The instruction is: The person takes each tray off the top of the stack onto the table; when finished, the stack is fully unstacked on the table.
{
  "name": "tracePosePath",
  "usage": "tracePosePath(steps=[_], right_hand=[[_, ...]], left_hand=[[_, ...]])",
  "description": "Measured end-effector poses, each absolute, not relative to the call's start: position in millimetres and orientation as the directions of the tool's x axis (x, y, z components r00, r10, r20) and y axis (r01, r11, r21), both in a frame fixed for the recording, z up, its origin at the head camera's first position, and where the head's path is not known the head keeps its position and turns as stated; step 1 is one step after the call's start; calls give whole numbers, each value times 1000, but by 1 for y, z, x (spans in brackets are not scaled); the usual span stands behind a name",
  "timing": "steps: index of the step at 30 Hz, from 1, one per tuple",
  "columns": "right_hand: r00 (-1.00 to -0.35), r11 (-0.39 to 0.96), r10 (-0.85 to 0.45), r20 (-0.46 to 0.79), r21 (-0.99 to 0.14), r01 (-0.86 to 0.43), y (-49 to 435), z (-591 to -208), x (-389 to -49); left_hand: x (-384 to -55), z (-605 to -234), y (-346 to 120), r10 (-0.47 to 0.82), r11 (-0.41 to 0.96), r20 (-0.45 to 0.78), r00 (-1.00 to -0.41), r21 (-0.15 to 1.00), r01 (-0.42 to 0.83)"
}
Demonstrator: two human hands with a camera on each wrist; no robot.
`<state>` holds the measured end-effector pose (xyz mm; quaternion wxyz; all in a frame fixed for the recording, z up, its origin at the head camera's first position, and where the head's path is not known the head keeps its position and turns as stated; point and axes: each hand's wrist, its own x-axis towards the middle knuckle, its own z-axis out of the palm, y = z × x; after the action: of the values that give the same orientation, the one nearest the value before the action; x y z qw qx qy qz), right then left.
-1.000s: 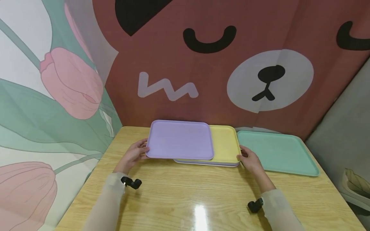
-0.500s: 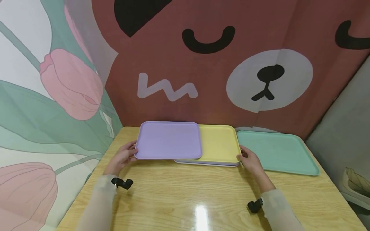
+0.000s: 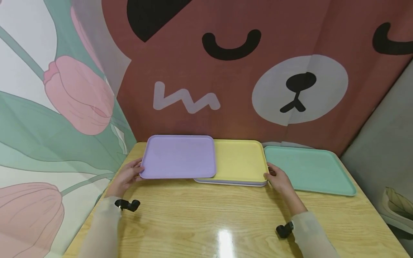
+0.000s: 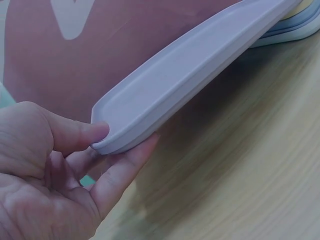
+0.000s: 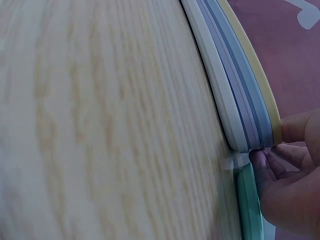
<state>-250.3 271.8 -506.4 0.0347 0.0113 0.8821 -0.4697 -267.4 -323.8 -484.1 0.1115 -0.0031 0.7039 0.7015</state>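
Note:
My left hand (image 3: 125, 176) pinches the near left corner of a purple tray (image 3: 179, 157), thumb over the rim and fingers beneath. In the left wrist view, that tray's near end (image 4: 150, 95) stands off the table, with a shadow below. Its right part overlaps a yellow tray (image 3: 240, 159), the top of a stack. Under the yellow one, the right wrist view shows blue (image 5: 245, 70), purple (image 5: 239, 95) and white (image 5: 212, 75) edges. At the stack's right near corner, my right hand (image 3: 280, 180) grips the edges between thumb and fingers.
A larger green tray (image 3: 311, 170) lies on the wooden table (image 3: 200, 215) right of the stack, close behind the right hand. A printed bear curtain (image 3: 180, 71) hangs along the table's back edge. A flowered curtain (image 3: 80, 93) borders the left side.
My left hand has drawn the purple tray leftward, uncovering more of the yellow tray. The right hand and the stack have stayed put.

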Motion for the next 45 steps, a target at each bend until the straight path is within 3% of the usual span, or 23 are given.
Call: tracePosePath(steps=[30,45], right_hand=[[-999,568,-9,-51,-822,37,269,-509,-251],[-999,567,-25,-46,-823,24,268,-510,-250]], left_hand=[[-245,-474,-383,120,-59,-197,-973,977,-205],[-243,-471,-399,-4,86,-258,-966,963,-257]])
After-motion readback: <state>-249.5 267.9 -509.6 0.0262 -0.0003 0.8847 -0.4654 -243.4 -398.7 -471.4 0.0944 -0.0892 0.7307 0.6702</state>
